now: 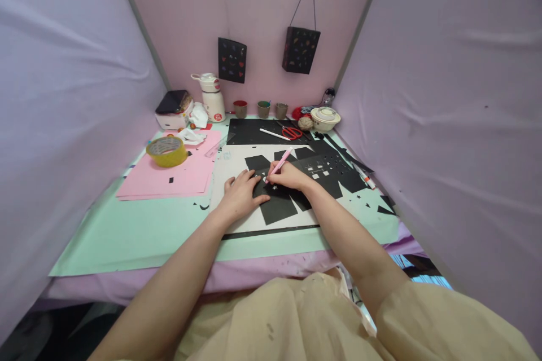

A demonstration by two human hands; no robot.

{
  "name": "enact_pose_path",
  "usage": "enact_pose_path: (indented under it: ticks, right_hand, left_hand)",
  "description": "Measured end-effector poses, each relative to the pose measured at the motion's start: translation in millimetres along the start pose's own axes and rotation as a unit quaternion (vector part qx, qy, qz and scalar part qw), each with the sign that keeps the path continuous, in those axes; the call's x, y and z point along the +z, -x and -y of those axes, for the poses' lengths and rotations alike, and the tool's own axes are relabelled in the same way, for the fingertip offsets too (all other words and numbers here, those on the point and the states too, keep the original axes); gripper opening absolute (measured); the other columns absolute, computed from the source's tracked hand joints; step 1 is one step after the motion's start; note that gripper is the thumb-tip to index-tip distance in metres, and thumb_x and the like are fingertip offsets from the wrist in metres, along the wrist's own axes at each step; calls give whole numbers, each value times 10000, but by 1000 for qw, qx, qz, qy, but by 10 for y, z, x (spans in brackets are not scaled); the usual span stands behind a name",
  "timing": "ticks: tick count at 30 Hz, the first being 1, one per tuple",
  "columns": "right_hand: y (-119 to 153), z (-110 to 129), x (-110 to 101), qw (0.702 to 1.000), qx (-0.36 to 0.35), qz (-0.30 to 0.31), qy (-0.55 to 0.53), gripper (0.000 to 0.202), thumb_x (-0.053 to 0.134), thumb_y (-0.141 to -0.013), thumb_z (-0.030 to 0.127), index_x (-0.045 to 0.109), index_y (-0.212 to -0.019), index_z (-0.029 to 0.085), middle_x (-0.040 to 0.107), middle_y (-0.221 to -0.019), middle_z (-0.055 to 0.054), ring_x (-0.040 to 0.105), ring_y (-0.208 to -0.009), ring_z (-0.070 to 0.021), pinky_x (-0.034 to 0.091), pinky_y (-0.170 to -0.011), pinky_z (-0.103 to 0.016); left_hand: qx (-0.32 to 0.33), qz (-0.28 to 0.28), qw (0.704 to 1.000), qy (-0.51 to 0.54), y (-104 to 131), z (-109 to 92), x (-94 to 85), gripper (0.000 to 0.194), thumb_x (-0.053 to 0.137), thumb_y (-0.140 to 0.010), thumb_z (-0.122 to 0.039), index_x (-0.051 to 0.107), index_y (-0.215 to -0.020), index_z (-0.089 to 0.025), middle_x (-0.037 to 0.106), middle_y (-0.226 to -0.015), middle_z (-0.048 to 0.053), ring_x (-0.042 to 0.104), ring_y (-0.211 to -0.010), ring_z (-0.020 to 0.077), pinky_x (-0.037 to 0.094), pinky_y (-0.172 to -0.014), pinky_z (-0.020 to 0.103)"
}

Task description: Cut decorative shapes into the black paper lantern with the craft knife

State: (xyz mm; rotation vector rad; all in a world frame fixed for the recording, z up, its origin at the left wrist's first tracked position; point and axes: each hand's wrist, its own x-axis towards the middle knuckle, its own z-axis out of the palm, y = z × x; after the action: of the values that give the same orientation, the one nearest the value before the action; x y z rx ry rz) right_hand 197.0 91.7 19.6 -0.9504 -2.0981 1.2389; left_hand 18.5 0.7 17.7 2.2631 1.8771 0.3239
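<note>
A pink pen-style craft knife (281, 161) is pinched in my right hand (287, 175), its tip down at a black paper sheet (277, 211). Star-shaped and other small openings show in this sheet, which has flaps along its edges. My left hand (242, 194) lies on the sheet's left side with fingers spread, holding nothing. Under the sheet is a white board (228, 163). Just beyond my hands, a white pen (274, 134) and red-handled scissors (292, 132) rest on another black sheet (248, 131).
To the left, a yellow tape roll (167, 152) sits on pink paper (139, 180). Along the back stand a white bottle (213, 101), several small cups (240, 110) and a lidded bowl (325, 118). Black paper scraps (385, 210) lie at right. Two black paper boxes (301, 49) hang behind.
</note>
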Motion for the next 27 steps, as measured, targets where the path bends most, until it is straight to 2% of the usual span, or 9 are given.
enact_pose_path:
  ticks: [16, 27]
  right_hand:
    - [-6, -2, 9, 1000, 5, -7, 12, 42, 642, -690, 182, 603, -676, 179, 649, -640, 28, 597, -639, -129, 421, -575, -214]
    - [8, 13, 11, 1000, -3, -9, 8, 20, 620, -691, 182, 610, -675, 180, 639, -647, 33, 588, -638, -124, 418, -595, -220]
  left_hand:
    - [-2, 2, 1000, -4, 3, -10, -7, 578, 574, -886, -537, 521, -1362, -215, 398, -1536, 138, 300, -1443, 319, 238, -1136, 561]
    - [-1, -3, 1000, -3, 6, -2, 6, 592, 585, -886, -536, 520, -1362, -190, 402, -1532, 133, 305, -1438, 318, 237, -1139, 568]
